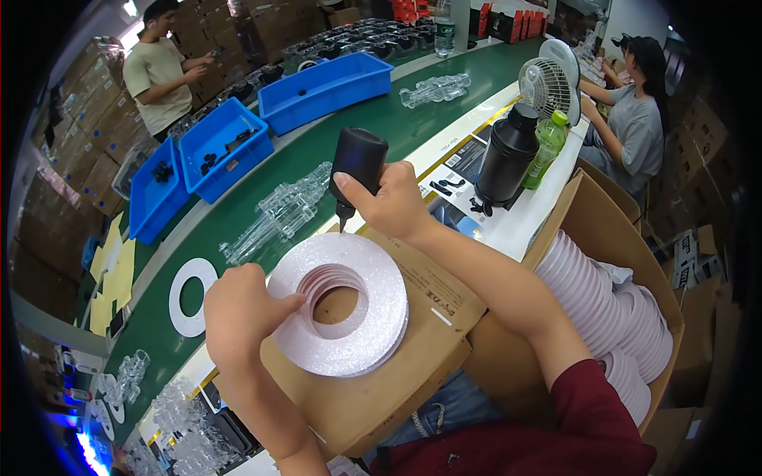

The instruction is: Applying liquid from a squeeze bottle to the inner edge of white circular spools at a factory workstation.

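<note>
A stack of white, glittery flat rings (pixel 373 341) lies on a brown cardboard box (pixel 444 305) in front of me. My right hand (pixel 389 202) grips a black squeeze bottle (pixel 357 159), held upside down with its nozzle tip at the far edge of the top ring. My left hand (pixel 246 317) rests at the left side of the stack, its thumb reaching over the rim to the inner hole. Its other fingers are curled and mostly hidden. Beyond the stack, clear plastic pieces (pixel 282 214) lie on the green conveyor belt (pixel 238 254).
A single white ring (pixel 176 305) lies on the belt at left. Blue bins (pixel 325 91) line its far side. At right stand a large black bottle (pixel 504 159), a green bottle (pixel 548 147), a fan (pixel 548 83) and an open carton (pixel 571 214) of stacked rings. Co-workers are farther off.
</note>
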{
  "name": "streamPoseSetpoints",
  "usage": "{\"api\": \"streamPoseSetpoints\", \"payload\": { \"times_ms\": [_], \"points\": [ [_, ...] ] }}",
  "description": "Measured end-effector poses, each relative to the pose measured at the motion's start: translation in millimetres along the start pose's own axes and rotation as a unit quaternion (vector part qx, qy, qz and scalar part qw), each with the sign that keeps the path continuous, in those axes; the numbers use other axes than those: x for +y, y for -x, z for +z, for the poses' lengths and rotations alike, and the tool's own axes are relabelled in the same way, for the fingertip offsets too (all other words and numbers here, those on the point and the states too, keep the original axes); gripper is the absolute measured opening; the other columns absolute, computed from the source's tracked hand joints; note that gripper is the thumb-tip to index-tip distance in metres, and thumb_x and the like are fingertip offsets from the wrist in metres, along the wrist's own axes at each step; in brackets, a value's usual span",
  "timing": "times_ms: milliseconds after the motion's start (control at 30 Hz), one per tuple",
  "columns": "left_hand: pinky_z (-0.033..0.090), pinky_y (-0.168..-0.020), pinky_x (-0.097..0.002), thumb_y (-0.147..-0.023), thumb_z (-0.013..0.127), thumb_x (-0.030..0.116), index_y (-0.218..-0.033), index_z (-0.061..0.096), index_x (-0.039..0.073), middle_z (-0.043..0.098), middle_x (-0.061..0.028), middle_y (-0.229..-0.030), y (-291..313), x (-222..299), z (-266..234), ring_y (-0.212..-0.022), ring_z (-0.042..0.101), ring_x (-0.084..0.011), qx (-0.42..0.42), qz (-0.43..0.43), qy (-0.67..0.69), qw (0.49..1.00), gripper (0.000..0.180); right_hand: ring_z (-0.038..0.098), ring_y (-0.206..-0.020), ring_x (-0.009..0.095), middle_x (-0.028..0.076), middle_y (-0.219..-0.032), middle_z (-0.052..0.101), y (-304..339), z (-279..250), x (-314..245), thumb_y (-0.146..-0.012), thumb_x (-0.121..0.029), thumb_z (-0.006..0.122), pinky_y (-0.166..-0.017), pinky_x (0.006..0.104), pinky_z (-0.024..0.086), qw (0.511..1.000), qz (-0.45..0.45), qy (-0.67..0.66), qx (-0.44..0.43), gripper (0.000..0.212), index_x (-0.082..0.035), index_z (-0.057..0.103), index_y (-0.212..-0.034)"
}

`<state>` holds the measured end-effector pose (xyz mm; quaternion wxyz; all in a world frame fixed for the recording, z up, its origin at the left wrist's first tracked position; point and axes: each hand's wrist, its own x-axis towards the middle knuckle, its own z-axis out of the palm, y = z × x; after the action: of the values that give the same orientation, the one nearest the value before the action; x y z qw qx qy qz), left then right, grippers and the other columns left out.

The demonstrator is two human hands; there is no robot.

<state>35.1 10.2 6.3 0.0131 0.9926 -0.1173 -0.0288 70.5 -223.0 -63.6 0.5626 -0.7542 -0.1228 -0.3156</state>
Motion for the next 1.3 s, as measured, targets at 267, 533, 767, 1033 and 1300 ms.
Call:
{"api": "streamPoseSetpoints", "payload": {
  "times_ms": [267,533,767,1033,1300],
  "points": [
    [0.052,-0.062,-0.0402,-0.059,0.086,0.039,-0.07,0.07,-0.002,0.066,-0.0202,-0.069,-1,0,3,-0.066,0.066,-0.0352,-0.008,-0.007,-0.005,1.0,0.046,0.059,-0.058,0.006,0.006,-0.063,0.067,1,2,-1,-0.088,-0.02,0.074,-0.05,0.0259,0.046,1.0,0.011,-0.016,0.004,0.027,0.004,0.068,-0.078],
    [0.053,-0.076,-0.0412,-0.065,0.083,0.031,-0.086,0.072,-0.002,0.069,-0.0202,-0.089,-10,-5,16,-0.086,0.068,-0.0356,0.038,0.053,0.028,0.997,0.041,0.063,-0.065,0.009,0.007,-0.072,0.069,5,2,-3,-0.087,-0.021,0.075,-0.058,0.0257,0.051,0.993,0.067,-0.09,-0.021,0.026,0.005,0.068,-0.084],
    [0.052,-0.088,-0.0414,-0.071,0.08,0.024,-0.109,0.069,-0.002,0.067,-0.0202,-0.107,-12,-1,11,-0.1,0.065,-0.037,0.021,0.094,0.094,0.991,0.047,0.064,-0.072,0.009,0.007,-0.08,0.07,11,3,-4,-0.088,-0.016,0.073,-0.063,0.0252,0.053,0.981,0.045,-0.16,-0.102,0.021,0.004,0.067,-0.092],
    [0.051,-0.089,-0.0414,-0.071,0.081,0.026,-0.111,0.068,-0.001,0.068,-0.0202,-0.108,-8,-1,7,-0.102,0.065,-0.0369,-0.019,0.053,0.083,0.995,0.05,0.064,-0.071,0.009,0.007,-0.079,0.07,12,6,-4,-0.089,-0.013,0.073,-0.063,0.0252,0.053,0.986,0.033,-0.132,-0.097,0.019,0.004,0.067,-0.092],
    [0.051,-0.09,-0.041,-0.07,0.083,0.027,-0.111,0.069,-0.003,0.068,-0.0207,-0.108,-7,4,4,-0.103,0.065,-0.0366,-0.019,0.055,0.08,0.995,0.052,0.067,-0.071,0.011,0.011,-0.079,0.071,10,6,-4,-0.089,-0.013,0.072,-0.063,0.0264,0.054,0.987,-0.005,-0.123,-0.106,0.02,0.006,0.068,-0.093]
  ]
}}
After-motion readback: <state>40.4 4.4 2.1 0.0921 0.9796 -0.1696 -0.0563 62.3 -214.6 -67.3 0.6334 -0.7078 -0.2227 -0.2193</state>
